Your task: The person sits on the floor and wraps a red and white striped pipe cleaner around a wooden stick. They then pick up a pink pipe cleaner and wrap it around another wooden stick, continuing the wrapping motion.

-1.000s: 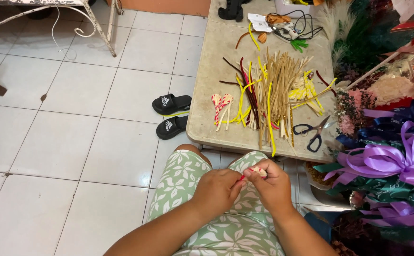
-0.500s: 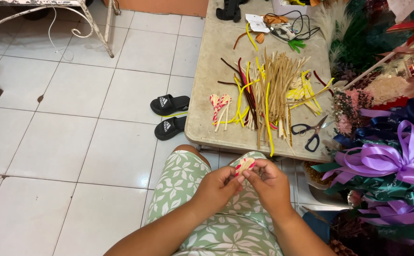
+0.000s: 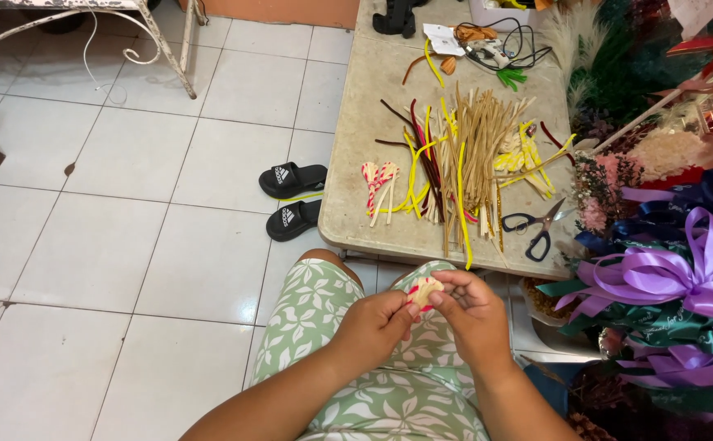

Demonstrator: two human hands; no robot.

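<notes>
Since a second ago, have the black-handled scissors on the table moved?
No. The black-handled scissors lie at the same spot by the beige table's near right edge, beside the pile of tan strips.

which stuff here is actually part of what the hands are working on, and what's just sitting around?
In use:
left hand and right hand, both pinching a small cream and red folded piece
strips pile on the table
finished folded hearts
scissors

Lying about:
black sandals on the floor
purple ribbon bows
cables
</notes>
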